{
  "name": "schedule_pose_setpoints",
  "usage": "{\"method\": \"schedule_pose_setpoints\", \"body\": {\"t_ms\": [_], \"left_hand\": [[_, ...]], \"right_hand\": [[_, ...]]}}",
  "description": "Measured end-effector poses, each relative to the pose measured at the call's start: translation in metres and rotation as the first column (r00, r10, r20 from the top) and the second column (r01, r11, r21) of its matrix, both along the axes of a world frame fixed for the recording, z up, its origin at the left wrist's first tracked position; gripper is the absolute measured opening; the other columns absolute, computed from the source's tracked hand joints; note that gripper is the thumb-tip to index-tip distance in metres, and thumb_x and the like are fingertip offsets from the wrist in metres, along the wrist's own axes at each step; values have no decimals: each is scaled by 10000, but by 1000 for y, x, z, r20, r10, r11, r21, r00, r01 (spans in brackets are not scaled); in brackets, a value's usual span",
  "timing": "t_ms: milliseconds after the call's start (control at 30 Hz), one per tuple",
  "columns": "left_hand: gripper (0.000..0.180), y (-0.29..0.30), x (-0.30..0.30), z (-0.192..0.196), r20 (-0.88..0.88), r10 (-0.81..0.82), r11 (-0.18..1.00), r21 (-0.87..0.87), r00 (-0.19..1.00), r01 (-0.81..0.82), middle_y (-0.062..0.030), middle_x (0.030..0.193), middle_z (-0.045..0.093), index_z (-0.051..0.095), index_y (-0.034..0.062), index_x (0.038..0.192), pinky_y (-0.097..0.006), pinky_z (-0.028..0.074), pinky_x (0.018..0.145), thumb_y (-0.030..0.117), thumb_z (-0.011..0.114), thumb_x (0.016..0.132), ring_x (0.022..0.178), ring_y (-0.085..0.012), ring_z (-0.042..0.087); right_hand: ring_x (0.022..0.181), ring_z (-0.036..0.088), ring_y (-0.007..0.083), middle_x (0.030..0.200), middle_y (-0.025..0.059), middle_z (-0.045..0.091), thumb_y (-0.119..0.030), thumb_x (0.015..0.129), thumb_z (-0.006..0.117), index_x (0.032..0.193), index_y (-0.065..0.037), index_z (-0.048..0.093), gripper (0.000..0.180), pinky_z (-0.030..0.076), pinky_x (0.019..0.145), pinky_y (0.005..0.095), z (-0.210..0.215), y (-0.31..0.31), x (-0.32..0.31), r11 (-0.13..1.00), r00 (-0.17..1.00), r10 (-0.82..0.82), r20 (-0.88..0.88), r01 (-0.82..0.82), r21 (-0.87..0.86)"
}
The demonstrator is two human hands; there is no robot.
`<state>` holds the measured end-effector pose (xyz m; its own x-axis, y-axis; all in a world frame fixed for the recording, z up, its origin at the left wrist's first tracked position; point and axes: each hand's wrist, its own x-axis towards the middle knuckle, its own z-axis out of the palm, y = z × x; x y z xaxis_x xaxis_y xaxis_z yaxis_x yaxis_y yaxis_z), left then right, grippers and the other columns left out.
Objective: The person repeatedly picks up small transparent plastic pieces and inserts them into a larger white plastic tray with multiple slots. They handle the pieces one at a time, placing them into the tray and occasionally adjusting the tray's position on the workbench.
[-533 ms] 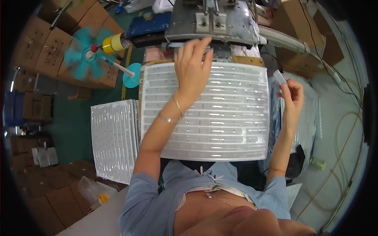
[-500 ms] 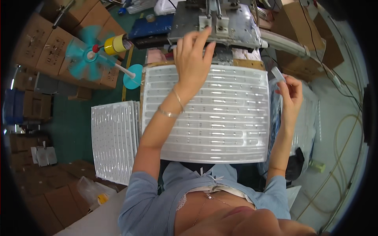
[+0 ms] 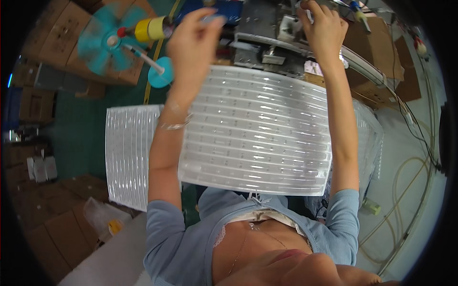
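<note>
Left hand (image 3: 193,45): raised beyond the far edge of the ribbed tray, fingers curled loosely together near the top of the picture; thumb and fingertips pinched toward a small pale object, too blurred to name; grasp cannot be told for certain.
Right hand (image 3: 324,28): lifted over the metal machine (image 3: 267,43), fingers bent around something small at the fingertips; item hidden by the fingers, so grip cannot be confirmed.
Bracelet (image 3: 175,125): thin, around the left wrist, above the tray's left part.
Ribbed clear tray (image 3: 257,133): large white-translucent plastic sheet with rows of small pockets, lying flat in front of the torso, between and below both forearms; near both hands, touched by neither.
Second tray stack (image 3: 126,152): similar ribbed sheets, just left of the main tray, partly under the left forearm.
Machine: grey metal assembly directly beyond the tray's far edge, under the right hand.
Fan (image 3: 107,43): turquoise blades with yellow hub, upper left, on a stand with round turquoise base (image 3: 160,76).
Cardboard boxes (image 3: 52,33): stacked behind the fan, well apart from the hands.
Sleeves (image 3: 341,214): light blue, pushed up on both arms.
</note>
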<state>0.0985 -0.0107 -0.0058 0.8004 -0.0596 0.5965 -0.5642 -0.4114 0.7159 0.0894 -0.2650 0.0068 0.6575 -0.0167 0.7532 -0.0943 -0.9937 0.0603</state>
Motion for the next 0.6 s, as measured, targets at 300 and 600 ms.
{"method": "schedule_pose_setpoints", "body": {"t_ms": [300, 600], "left_hand": [[196, 197, -132, -88, -703, -267, 616, -650, 659, -445, -134, 869, 639, 532, 40, 990, -297, 517, 725, 215, 480, 918, 783, -183, 628], [123, 162, -215, -99, -671, 37, 995, 92, 741, 33, -87, 820, 587, 583, 43, 893, -354, 474, 618, 71, 513, 795, 725, -208, 600]], "right_hand": [[1007, 597, 280, 1030, 40, 660, -587, 814, 499, 1081, -186, 625, 498, 419, 865, 369, -19, -51, 35, 986, 989, 23, -146, 1, 164], [1034, 558, 182, 1097, 128, 611, -226, 866, 623, 1100, 25, 576, 347, 393, 929, 296, -40, -17, -117, 732, 967, 254, 36, -216, 646]]}}
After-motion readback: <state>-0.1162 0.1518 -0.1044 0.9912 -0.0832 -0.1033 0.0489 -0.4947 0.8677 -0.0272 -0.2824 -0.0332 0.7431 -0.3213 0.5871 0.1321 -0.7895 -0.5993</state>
